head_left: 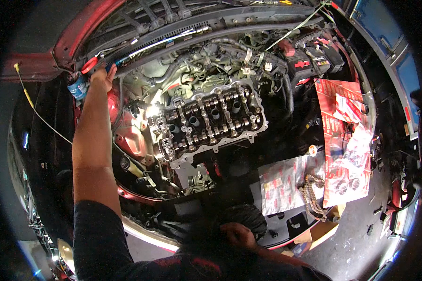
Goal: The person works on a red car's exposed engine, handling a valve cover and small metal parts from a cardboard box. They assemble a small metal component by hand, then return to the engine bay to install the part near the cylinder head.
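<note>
Our dark shirt (101, 239) is nearest. Right hand (240, 234) curled, left hand (104, 77) part-open by far-left blue container (77, 88); we can't tell holds.

Left arm (93, 140): nearly straight, stretched up the left side of the picture
Left hand (102, 79): upper left, grip hard to see
Right arm (274, 257): low down, right of the middle
Right hand (239, 234): bottom middle, partly dark, grip hard to see

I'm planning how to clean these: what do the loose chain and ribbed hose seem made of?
Chain: probably steel, with a dull brownish sheen on its bare links. Ribbed hose: likely matte black plastic, judging by its even corrugations, though rubber is possible.
</note>
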Tool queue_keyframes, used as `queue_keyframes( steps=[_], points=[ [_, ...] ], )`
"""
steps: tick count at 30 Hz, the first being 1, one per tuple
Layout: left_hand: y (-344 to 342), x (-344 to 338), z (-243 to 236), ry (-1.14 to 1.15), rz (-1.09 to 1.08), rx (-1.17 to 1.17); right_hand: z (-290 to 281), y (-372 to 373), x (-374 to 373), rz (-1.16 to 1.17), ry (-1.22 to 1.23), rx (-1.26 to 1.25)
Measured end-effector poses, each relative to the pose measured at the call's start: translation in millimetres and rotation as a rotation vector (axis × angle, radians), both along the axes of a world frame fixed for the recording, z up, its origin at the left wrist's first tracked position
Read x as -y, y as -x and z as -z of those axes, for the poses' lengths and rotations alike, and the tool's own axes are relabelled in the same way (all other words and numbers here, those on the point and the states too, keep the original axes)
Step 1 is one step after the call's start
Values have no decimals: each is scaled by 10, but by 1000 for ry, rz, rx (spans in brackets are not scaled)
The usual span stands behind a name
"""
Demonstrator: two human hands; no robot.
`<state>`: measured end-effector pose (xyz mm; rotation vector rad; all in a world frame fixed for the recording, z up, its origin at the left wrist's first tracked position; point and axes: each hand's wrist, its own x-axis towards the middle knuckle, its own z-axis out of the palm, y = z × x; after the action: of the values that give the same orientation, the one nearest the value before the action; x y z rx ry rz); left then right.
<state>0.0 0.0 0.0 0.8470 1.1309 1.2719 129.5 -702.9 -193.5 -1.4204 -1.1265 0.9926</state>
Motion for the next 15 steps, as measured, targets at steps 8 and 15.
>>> queue_keyframes(
  steps=[8, 15],
  points=[
    [-125, 24, -155, -257, -73, -1342, -110, -27, -52, 2, 179, -90],
    [-569, 44, -421, -961, 211, -1742, -88, -31, -66, -20, 141, -48]
  ],
)
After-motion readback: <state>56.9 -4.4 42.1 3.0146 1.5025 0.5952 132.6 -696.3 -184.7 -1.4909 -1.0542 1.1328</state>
